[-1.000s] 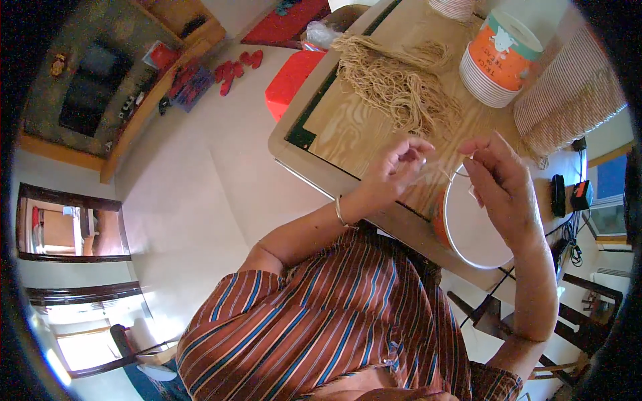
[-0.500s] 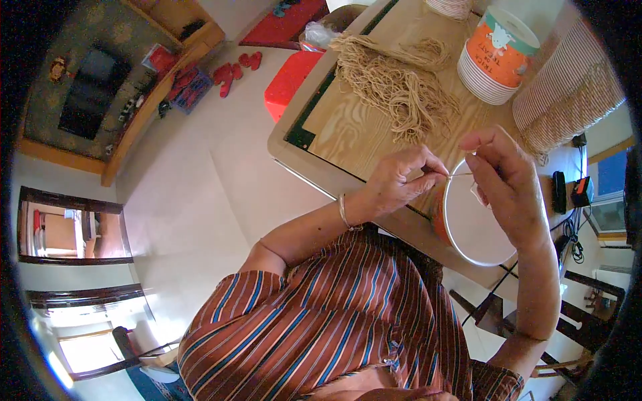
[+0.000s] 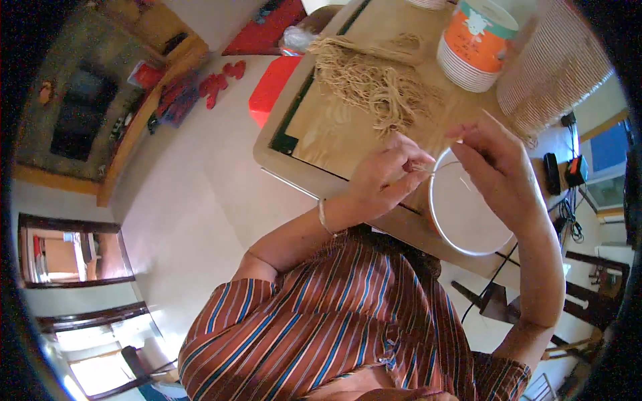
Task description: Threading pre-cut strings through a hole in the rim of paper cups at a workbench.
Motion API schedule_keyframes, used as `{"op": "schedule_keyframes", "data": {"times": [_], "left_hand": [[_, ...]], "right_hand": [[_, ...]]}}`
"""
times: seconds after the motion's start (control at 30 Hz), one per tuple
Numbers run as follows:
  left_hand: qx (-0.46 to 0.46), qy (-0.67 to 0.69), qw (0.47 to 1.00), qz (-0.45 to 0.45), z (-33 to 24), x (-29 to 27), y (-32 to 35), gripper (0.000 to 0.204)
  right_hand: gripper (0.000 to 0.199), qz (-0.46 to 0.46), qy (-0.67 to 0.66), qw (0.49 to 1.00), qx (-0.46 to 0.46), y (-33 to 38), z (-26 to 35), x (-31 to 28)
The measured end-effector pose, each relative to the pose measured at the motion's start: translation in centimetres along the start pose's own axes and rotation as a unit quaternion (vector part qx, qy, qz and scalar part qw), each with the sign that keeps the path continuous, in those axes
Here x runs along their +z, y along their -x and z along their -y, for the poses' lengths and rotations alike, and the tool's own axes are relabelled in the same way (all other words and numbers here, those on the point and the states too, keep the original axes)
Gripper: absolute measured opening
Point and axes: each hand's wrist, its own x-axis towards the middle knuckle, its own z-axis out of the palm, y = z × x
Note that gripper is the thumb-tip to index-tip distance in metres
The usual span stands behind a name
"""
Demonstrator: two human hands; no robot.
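Observation:
A paper bucket (image 3: 468, 217), white inside with a rolled white rim, is tipped with its mouth facing me at the table's near edge. At the rim's upper left, my left hand (image 3: 391, 175) is closed, thumb and forefinger pinching a strand of tan twine (image 3: 447, 164). The strand runs across the bucket's mouth toward my right hand (image 3: 500, 175), which is closed above the right side of the rim. Its thumb and forefinger meet in a pinch, and its other fingers are partly hidden. Beyond my hands lies a loose heap of the same twine (image 3: 378, 83).
Stacked orange and white paper buckets (image 3: 475, 43) stand at the table's far side. Right of them is a tall stack of striped buckets (image 3: 555, 63) with twine draped over it. A red stool (image 3: 273, 90) stands left of the table (image 3: 267, 150). Black cables (image 3: 568, 220) lie at right.
The whole view has shifted slightly, moving the scene left and up. My right fingers have drawn together into a pinch, and the twine between my hands now curves. My left hand keeps its pinch.

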Motion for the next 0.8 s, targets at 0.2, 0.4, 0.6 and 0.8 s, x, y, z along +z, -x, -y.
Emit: {"op": "schedule_keyframes", "data": {"times": [0.2,0.4,0.6,0.8], "left_hand": [[0.012,-0.052,0.996,0.065,0.8,0.2,-0.8,0.014],[0.037,-0.073,0.995,0.061,0.6,0.3,-1.1,0.012],[0.023,-0.07,0.996,0.046,0.5,0.5,-1.0,0.012],[-0.019,-0.057,0.997,0.051,-0.1,0.8,-1.1,0.011]], "right_hand": [[0.015,0.1,0.003,0.991,0.083,-0.4,2.0,-2.9],[0.022,0.008,0.055,0.989,0.137,0.3,0.5,-8.4],[0.012,-0.039,0.036,0.991,0.125,0.5,-1.0,-11.6],[0.008,-0.047,-0.013,0.989,0.137,-1.1,-7.5,-11.2]]}}
